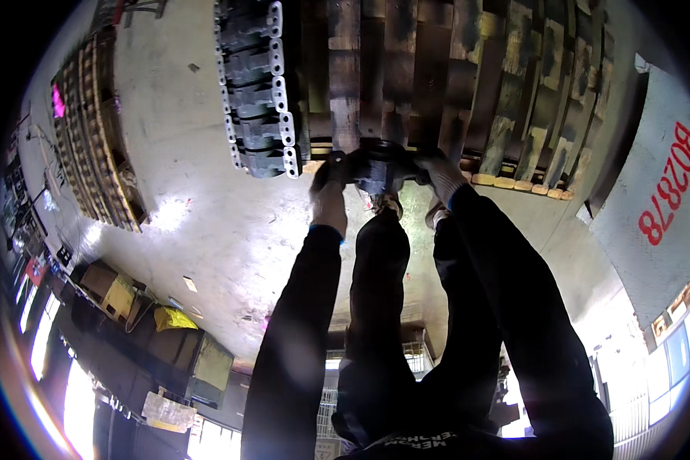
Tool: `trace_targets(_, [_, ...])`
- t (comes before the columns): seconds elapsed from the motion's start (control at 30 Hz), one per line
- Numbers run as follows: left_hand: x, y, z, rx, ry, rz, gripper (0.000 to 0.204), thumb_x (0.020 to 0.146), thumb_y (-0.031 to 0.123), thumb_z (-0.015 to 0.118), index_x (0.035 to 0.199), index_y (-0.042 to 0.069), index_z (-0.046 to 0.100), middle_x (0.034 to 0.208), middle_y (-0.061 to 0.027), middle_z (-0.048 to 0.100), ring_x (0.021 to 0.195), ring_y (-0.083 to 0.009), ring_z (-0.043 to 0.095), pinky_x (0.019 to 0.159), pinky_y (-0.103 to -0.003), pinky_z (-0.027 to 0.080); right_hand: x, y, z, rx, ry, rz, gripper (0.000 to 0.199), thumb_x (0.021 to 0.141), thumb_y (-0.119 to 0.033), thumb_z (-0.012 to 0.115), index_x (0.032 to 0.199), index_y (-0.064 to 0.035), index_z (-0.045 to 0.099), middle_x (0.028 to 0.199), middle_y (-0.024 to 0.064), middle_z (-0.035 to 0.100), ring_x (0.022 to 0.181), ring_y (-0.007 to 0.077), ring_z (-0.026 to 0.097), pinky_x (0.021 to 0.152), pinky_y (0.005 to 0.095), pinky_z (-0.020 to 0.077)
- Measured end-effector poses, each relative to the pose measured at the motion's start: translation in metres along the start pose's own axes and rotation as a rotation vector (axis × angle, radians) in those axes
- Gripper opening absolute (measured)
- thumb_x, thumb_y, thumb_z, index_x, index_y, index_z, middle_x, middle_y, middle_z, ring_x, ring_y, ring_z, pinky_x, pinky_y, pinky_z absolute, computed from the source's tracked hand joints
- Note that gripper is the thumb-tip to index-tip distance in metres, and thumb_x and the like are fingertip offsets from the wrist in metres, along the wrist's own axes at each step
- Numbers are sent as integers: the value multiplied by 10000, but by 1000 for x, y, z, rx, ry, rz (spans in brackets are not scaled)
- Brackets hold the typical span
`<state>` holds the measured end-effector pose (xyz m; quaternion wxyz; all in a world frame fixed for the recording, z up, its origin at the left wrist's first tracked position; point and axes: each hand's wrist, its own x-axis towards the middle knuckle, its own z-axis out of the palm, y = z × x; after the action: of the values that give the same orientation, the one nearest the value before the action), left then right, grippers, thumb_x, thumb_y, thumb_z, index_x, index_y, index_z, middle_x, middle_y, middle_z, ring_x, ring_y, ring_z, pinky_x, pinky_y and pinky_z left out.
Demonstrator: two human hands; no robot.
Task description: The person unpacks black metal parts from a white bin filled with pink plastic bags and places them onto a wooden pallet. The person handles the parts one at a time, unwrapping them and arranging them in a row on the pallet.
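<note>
A dark metal roller (381,170) with ends reaching out to both sides is held between my two hands, in front of my legs at the near edge of a wooden pallet. My left hand (330,188), in a pale glove with darkened fingers, is closed round its left end. Round the right end closes my right hand (439,175), gloved likewise. Both sets of fingers are partly lost in shadow. Just left of the roller, a row of similar dark rollers (257,100) lies side by side, with light grey two-holed plates at their ends.
The slatted pallet (400,69) stretches ahead and right. Another slatted wooden pallet (92,130) sits far left. At right stands a large pale panel (652,176) with red markings. A yellow bag (175,319) and dark workshop furniture lie lower left. My shoes are beneath the roller.
</note>
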<state>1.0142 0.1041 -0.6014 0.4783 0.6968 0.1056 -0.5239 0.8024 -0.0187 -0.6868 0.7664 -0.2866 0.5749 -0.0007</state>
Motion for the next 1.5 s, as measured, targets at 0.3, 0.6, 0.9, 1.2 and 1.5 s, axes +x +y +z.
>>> trace_targets(0.3, [49, -10, -9, -57, 47, -12, 404, 979, 257, 592, 1306, 21, 566, 1220, -63, 634, 1114, -150, 589, 982, -269, 440, 29, 4, 23, 158, 71, -31, 204, 881, -93, 643, 1068, -25, 596, 829, 38, 585, 610, 106, 514, 524, 254, 417])
trace_targets(0.6, [62, -21, -15, -173, 100, -25, 377, 1002, 255, 558, 1305, 31, 564, 1211, -76, 635, 1106, -149, 595, 966, -272, 465, 47, 15, 14, -368, 51, -274, 162, 911, -104, 596, 1049, -21, 607, 944, 50, 590, 669, 104, 546, 549, 267, 435])
trace_targets(0.9, [63, -13, -14, -117, 49, 37, 408, 1011, 275, 539, 1327, 17, 522, 1286, -95, 602, 1182, -170, 573, 1029, -299, 442, 50, 20, 18, -148, 177, -346, 257, 864, -99, 644, 1092, 4, 588, 854, 32, 602, 737, 119, 537, 668, 254, 456])
trace_targets(1.2, [65, -6, -17, 65, 37, 36, 436, 1033, 325, 456, 1298, -9, 546, 1227, -88, 626, 1109, -179, 564, 958, -302, 420, 38, -11, 41, 87, 180, -128, 272, 855, -108, 661, 1096, -13, 579, 869, 13, 596, 754, 107, 521, 679, 246, 446])
trace_targets(1.5, [60, -19, -24, 83, 80, 99, 412, 1032, 292, 459, 1287, -14, 563, 1238, -90, 626, 1106, -187, 573, 963, -313, 421, 33, 27, 35, -88, 193, -228, 275, 862, -116, 666, 1103, -24, 572, 887, 16, 611, 708, 107, 527, 606, 258, 436])
